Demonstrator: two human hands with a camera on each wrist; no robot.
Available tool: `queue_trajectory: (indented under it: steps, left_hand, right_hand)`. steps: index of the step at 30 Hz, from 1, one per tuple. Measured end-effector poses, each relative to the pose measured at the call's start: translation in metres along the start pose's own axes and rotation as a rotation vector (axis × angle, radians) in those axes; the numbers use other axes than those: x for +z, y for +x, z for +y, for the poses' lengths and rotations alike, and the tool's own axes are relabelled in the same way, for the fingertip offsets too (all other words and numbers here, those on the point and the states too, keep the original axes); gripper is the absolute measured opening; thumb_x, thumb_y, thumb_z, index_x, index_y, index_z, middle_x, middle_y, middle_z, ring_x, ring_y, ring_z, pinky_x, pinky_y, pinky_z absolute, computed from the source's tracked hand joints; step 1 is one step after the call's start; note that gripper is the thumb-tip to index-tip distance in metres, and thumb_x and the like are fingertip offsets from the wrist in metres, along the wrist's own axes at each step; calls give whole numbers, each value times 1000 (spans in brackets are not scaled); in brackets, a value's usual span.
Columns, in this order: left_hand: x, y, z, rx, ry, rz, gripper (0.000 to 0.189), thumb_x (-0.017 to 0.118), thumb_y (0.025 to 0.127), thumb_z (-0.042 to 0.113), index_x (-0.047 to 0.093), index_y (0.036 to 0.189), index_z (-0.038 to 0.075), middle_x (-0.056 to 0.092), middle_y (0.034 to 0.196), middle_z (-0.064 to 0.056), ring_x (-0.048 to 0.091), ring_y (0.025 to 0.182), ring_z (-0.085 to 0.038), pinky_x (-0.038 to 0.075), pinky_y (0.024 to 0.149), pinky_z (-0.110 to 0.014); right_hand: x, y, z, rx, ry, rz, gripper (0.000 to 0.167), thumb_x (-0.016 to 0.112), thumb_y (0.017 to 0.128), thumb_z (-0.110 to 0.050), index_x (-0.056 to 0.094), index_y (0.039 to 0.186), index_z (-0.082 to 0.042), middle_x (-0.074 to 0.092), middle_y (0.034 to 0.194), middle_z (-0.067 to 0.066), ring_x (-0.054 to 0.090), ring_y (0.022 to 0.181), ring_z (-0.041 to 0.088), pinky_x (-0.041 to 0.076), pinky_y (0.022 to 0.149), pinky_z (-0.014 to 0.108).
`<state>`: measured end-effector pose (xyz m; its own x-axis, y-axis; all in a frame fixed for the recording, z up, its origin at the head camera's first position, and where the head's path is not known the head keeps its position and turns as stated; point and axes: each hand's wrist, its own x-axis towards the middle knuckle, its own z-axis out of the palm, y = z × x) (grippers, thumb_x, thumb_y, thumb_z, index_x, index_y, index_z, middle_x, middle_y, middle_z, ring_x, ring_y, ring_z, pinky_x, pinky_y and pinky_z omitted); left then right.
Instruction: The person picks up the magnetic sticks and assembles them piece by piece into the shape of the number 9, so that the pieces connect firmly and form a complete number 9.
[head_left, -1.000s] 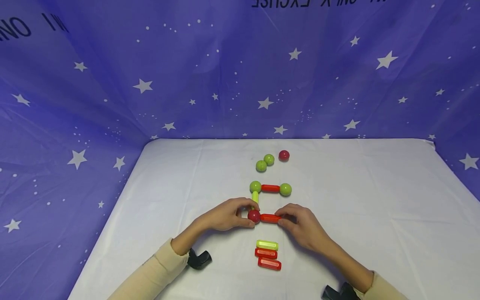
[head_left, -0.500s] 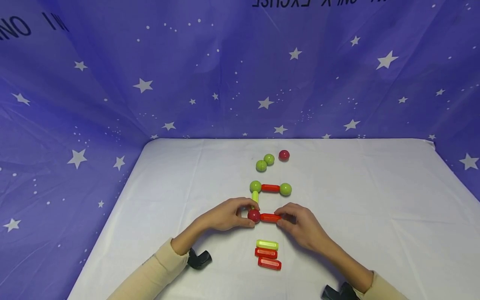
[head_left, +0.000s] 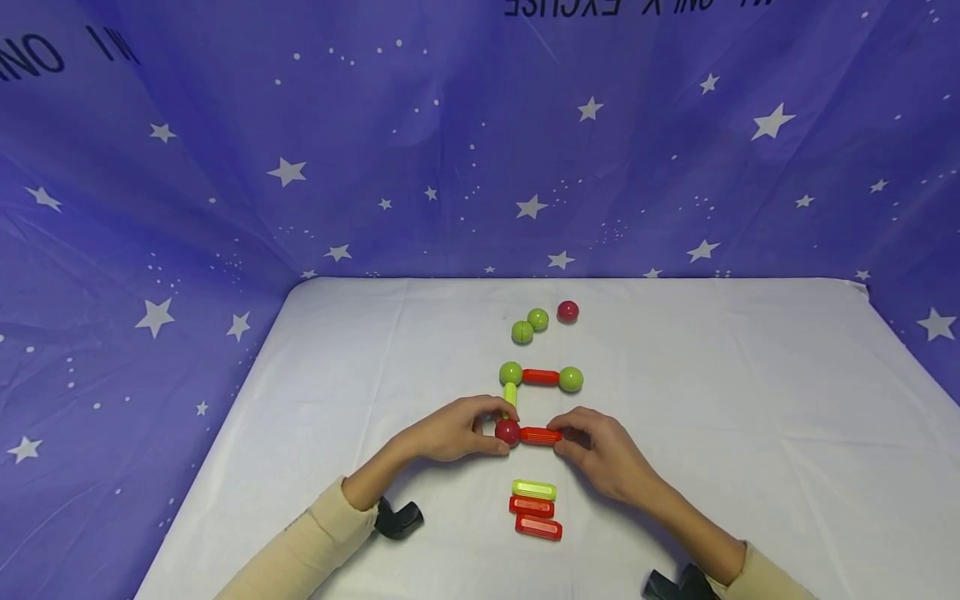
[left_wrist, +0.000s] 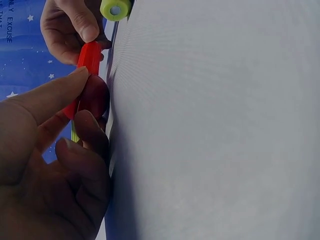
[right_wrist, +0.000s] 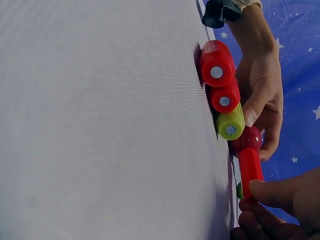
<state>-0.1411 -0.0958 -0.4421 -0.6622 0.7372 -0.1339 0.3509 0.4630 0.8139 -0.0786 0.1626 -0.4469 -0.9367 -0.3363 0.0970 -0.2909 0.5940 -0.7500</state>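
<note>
My left hand (head_left: 457, 429) grips a dark red ball (head_left: 507, 432) between thumb and fingers. My right hand (head_left: 600, 448) pinches the outer end of a red rod (head_left: 540, 437), whose other end meets that ball. From the ball a yellow-green rod (head_left: 510, 398) leads away to a green ball (head_left: 511, 373), partly covered by my left fingers. A second red rod (head_left: 541, 377) joins this green ball to another green ball (head_left: 571, 379) on the right. In the right wrist view, the pinched red rod (right_wrist: 250, 170) runs in line with the dark red ball (right_wrist: 248, 140).
Nearer me lie a loose yellow-green rod (head_left: 534, 490) and two red rods (head_left: 538, 527) side by side, with pale discs in their ends. Beyond the joined pieces sit two loose green balls (head_left: 522, 332) and a red ball (head_left: 567, 312). White cloth (head_left: 712, 375) covers the table.
</note>
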Motion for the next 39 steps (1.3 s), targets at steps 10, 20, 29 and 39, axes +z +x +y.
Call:
queue_trajectory:
  steps: [10, 20, 29, 39]
  left_hand:
    - [0, -1, 2, 21, -6, 1, 38, 77, 88, 22, 62, 122, 15, 56, 103, 5, 51, 72, -12, 43, 68, -26]
    - [-1, -1, 1, 19, -2, 1, 38, 77, 88, 22, 62, 122, 17, 56, 102, 5, 51, 71, -10, 43, 68, -25]
    - [0, 0, 1, -10, -11, -4, 38, 77, 88, 21, 62, 122, 19, 56, 102, 7, 51, 70, -9, 43, 67, -25]
    - [-1, 1, 2, -9, -15, -16, 38, 76, 88, 22, 62, 123, 17, 56, 102, 6, 51, 71, -10, 43, 68, -25]
  right_hand:
    - [0, 0, 0, -4, -4, 6, 27, 75, 83, 2, 73, 106, -12, 67, 96, -8, 58, 86, 11, 50, 79, 32]
    - [0, 0, -1, -2, -5, 7, 26, 76, 83, 2, 73, 105, -12, 67, 97, -8, 59, 88, 11, 51, 82, 33]
    - [-3, 2, 0, -11, 0, 31, 24, 78, 82, -2, 73, 104, -12, 67, 95, -8, 59, 86, 10, 51, 80, 32]
    - [-25, 29, -1, 19, 75, 165, 19, 73, 87, -2, 71, 106, -1, 68, 94, 1, 62, 85, 17, 52, 79, 32]
